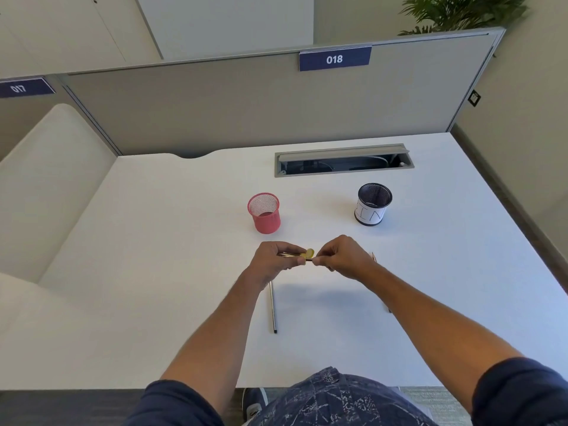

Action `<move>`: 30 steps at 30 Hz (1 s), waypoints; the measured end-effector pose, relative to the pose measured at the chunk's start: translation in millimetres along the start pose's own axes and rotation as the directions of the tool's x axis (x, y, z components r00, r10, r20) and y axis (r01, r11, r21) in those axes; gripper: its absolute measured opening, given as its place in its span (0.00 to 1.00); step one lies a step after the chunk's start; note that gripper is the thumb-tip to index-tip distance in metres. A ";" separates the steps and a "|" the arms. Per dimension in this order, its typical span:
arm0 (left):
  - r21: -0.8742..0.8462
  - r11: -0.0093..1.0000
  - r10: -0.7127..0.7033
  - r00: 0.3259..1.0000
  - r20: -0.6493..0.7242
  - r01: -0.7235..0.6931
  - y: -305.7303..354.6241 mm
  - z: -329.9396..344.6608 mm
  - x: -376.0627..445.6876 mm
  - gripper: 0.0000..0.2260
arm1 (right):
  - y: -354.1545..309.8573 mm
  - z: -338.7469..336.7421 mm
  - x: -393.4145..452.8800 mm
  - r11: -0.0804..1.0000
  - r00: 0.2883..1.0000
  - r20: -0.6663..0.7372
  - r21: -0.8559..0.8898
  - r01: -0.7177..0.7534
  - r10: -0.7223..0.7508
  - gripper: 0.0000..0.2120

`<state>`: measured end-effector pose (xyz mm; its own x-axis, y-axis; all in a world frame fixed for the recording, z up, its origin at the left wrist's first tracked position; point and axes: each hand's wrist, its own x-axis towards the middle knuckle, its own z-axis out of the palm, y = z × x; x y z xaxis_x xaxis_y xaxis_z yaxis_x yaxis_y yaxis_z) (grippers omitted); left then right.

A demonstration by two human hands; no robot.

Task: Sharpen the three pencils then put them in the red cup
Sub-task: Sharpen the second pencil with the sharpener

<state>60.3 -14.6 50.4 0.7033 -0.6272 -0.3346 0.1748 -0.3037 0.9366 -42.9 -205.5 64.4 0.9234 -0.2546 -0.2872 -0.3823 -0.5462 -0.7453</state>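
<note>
My left hand grips a pencil held level above the white desk. Its end meets a small yellow sharpener, which my right hand pinches from the right. A second pencil lies on the desk below my left wrist, pointing toward me. A third pencil lies mostly hidden under my right forearm. The red mesh cup stands upright just beyond my left hand and looks empty.
A black mesh cup with a white paper label stands at the back right. Behind both cups is an open grey cable slot. A grey partition closes the desk's far side.
</note>
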 end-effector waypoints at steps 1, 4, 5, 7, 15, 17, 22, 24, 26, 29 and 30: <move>0.008 1.000 0.008 1.000 0.006 -0.008 -1.3 0.0 -0.1 0.12 | -0.3 -2.2 -0.5 0.998 0.999 0.044 0.060 -0.019 0.017 0.08; 0.027 0.999 0.023 1.000 0.016 -0.023 -2.1 2.5 -0.9 0.12 | -1.7 -9.7 -3.5 0.978 0.985 0.156 0.184 -0.100 0.071 0.08; 0.039 0.999 0.030 0.999 0.022 -0.031 -0.8 3.4 -0.8 0.12 | -0.5 -11.7 -3.6 0.965 0.974 0.202 0.213 -0.151 0.108 0.10; 0.074 0.996 0.055 0.997 0.047 -0.058 2.5 5.0 0.0 0.13 | 3.6 -14.5 -3.0 0.927 0.926 0.329 0.253 -0.276 0.186 0.14; 0.078 0.996 0.038 0.998 0.043 -0.041 0.6 4.6 -0.1 0.11 | 9.8 -12.3 -3.6 0.940 0.930 0.348 0.260 -0.219 0.120 0.11; 0.079 0.997 0.016 0.999 0.038 -0.019 -2.7 3.6 0.1 0.10 | 9.8 -11.1 -4.4 0.949 0.949 0.307 0.274 -0.155 0.067 0.10; 0.015 1.000 -0.022 1.000 0.001 0.022 -4.7 4.1 -1.3 0.07 | 6.6 -4.0 -4.2 0.994 1.000 0.006 -0.103 0.023 -0.022 0.04; -0.023 0.999 -0.036 0.999 -0.010 0.036 -5.3 3.1 -1.9 0.07 | 5.0 -1.2 -4.7 0.971 0.994 -0.084 -0.234 0.042 -0.063 0.05; -0.060 0.997 -0.047 0.999 -0.020 0.046 -5.3 1.6 -2.4 0.07 | 7.8 1.8 -2.6 0.949 0.983 -0.091 -0.290 0.125 -0.157 0.07; -0.080 0.996 -0.050 0.998 -0.025 0.048 -5.3 -0.1 -2.8 0.09 | 12.0 3.4 -1.1 0.934 0.969 -0.076 -0.293 0.203 -0.235 0.08; -0.081 0.995 -0.053 0.998 -0.023 0.051 -5.2 -0.7 -3.2 0.09 | 12.0 3.3 -2.1 0.932 0.968 -0.077 -0.297 0.206 -0.238 0.07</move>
<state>57.7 -10.5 46.7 0.7086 -0.5937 -0.3814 0.2660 -0.2759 0.9237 -49.3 -208.8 54.1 0.9826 -0.1778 -0.0542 -0.1763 -0.7988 -0.5752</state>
